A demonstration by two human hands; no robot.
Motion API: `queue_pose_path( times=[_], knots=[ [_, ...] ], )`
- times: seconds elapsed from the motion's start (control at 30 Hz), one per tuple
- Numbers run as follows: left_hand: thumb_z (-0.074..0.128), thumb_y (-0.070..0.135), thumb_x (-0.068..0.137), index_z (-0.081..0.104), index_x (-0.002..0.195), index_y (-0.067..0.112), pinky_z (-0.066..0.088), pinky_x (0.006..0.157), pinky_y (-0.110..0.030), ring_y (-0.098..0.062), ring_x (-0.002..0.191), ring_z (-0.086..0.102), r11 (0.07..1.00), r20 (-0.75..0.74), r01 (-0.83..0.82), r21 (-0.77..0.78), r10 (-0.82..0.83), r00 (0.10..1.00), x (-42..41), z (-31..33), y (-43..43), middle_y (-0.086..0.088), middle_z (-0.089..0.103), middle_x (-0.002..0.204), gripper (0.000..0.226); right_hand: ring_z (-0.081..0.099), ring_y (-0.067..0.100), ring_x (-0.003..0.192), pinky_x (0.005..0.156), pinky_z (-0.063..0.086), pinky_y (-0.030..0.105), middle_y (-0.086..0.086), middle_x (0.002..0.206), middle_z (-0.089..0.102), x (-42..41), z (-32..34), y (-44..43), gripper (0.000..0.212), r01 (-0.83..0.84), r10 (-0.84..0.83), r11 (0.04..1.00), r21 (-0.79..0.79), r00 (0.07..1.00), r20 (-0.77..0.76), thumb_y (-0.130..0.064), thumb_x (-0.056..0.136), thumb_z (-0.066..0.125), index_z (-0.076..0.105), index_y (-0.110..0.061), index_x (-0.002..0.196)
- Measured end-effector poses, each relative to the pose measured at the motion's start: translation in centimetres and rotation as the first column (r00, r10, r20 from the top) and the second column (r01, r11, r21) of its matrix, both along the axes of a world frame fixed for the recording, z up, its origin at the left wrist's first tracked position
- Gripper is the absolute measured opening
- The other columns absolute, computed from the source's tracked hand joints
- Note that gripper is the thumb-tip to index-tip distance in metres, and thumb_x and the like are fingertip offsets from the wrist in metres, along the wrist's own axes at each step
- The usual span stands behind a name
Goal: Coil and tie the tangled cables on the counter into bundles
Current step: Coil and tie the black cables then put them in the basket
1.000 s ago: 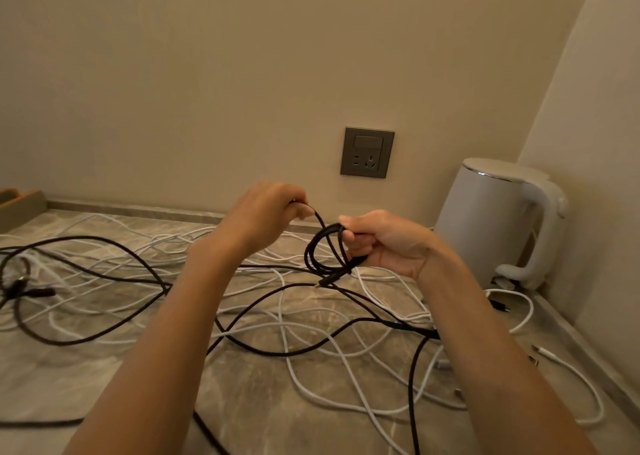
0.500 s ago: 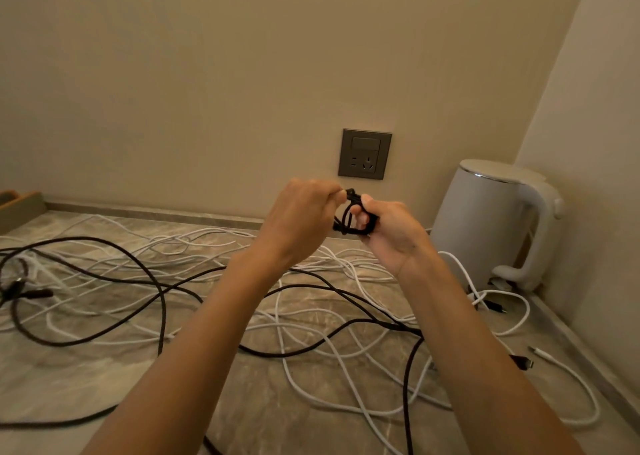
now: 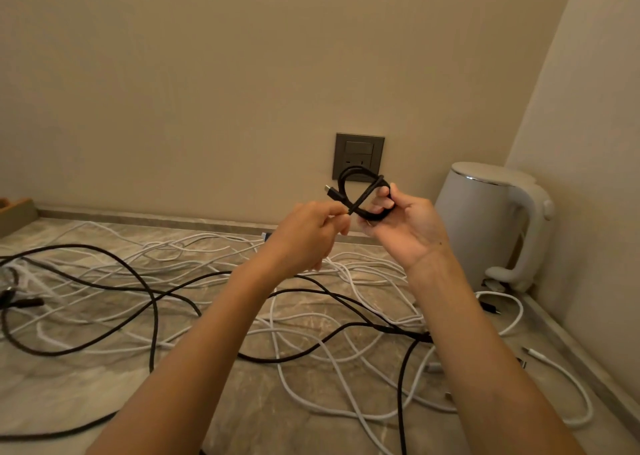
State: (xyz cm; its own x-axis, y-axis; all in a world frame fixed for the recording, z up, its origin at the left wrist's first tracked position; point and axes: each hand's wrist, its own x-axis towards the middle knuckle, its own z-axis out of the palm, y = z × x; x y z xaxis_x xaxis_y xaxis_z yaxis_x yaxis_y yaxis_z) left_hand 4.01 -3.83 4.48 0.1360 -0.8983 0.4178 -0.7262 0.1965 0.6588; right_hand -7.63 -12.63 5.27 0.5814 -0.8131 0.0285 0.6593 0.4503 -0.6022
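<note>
White kettle (image 3: 485,226) in right corner, grey wall socket (image 3: 358,150) left of it, wooden tray (image 3: 17,212) far left

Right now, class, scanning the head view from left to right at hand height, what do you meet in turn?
Wooden box → left hand, pinching the black cable → right hand, gripping that cable's coil → white kettle.
</note>
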Motion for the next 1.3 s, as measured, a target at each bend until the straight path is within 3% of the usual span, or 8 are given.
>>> queue_pose_path(
  times=[0.23,0.43,0.57,0.73,0.97,1.03,1.17,1.3],
  knots=[
    [0.042,0.014,0.098,0.055,0.075,0.019,0.045,0.044,-0.021,-0.011,0.04,0.05,0.997,-0.085,0.063,0.047,-0.059,0.995,1.2,-0.7,0.0,-0.002,0.053,0.049,0.027,0.032,0.01,0.049,0.062,0.034,0.027,-0.002,0.055,0.037,0.3,-0.2,0.7,0.042,-0.131,0.129,0.991,0.013,0.986,0.107,-0.013,0.1,0.033,0.048,-0.008,0.062],
    [0.044,0.022,0.097,0.055,0.071,0.023,0.038,0.063,-0.022,-0.005,0.058,0.051,0.994,0.073,0.009,0.108,-0.017,0.997,2.3,-1.2,-0.2,0.005,0.055,0.058,0.028,0.031,0.009,0.049,0.075,0.036,0.024,-0.002,0.05,0.036,0.0,-0.2,0.9,0.047,-0.181,0.183,0.983,-0.032,0.978,0.095,-0.013,0.098,0.034,0.054,-0.007,0.056],
    [0.047,0.027,0.095,0.056,0.068,0.021,0.043,0.064,-0.021,-0.007,0.061,0.053,0.984,0.096,-0.012,0.176,-0.005,0.995,3.1,-1.6,0.0,0.004,0.056,0.063,0.029,0.035,0.009,0.045,0.064,0.056,0.033,-0.002,0.048,0.034,-0.2,-0.3,1.0,0.043,-0.268,0.267,0.957,-0.109,0.963,-0.027,-0.013,0.094,0.036,0.055,-0.008,0.057],
    [0.05,0.021,0.094,0.066,0.086,0.011,0.038,0.059,-0.023,-0.008,0.058,0.045,0.97,0.242,-0.125,0.207,0.073,0.967,4.4,-1.2,0.7,0.003,0.055,0.068,0.021,0.038,0.009,0.048,0.063,0.053,0.027,-0.003,0.05,0.037,-1.0,-0.5,0.6,0.02,-0.474,0.415,0.857,-0.203,0.868,-0.275,-0.013,0.077,0.064,0.059,-0.009,0.058],
    [0.058,0.021,0.09,0.062,0.075,0.015,0.036,0.056,-0.025,-0.011,0.057,0.046,0.955,0.237,-0.161,0.25,0.101,0.966,5.2,0.3,1.3,0.001,0.053,0.062,0.017,0.046,0.011,0.055,0.075,0.048,0.024,-0.004,0.046,0.045,0.1,-0.1,2.2,0.032,-0.599,0.13,0.689,-0.407,0.655,-0.744,-0.011,0.097,0.041,0.053,-0.005,0.067],
    [0.06,0.023,0.089,0.062,0.072,0.015,0.039,0.057,-0.025,-0.012,0.056,0.05,0.963,0.245,-0.171,0.211,0.117,0.962,4.8,0.8,1.4,0.001,0.056,0.061,0.019,0.045,0.013,0.062,0.077,0.045,0.024,-0.005,0.045,0.051,0.6,-0.3,2.5,0.033,-0.587,0.045,0.683,-0.436,0.629,-0.776,-0.009,0.099,0.041,0.055,-0.005,0.069],
    [0.061,0.022,0.088,0.07,0.078,0.009,0.041,0.055,-0.023,-0.009,0.052,0.053,0.971,0.231,-0.203,0.127,0.17,0.958,3.7,1.4,1.4,0.001,0.059,0.059,0.019,0.043,0.011,0.059,0.065,0.042,0.02,-0.004,0.047,0.052,1.6,-0.9,2.9,0.036,-0.51,-0.117,0.701,-0.498,0.607,-0.786,-0.011,0.099,0.044,0.057,-0.007,0.066],
    [0.063,0.02,0.086,0.074,0.089,0.008,0.045,0.063,-0.028,-0.02,0.066,0.058,0.947,0.207,-0.32,-0.027,0.318,0.925,2.5,1.4,1.3,-0.011,0.068,0.073,0.017,0.041,0.01,0.055,0.069,0.039,0.025,0.0,0.055,0.048,2.6,-1.6,2.9,0.039,-0.344,-0.293,0.746,-0.57,0.599,-0.745,-0.017,0.1,0.044,0.059,-0.01,0.064]
  ],
)
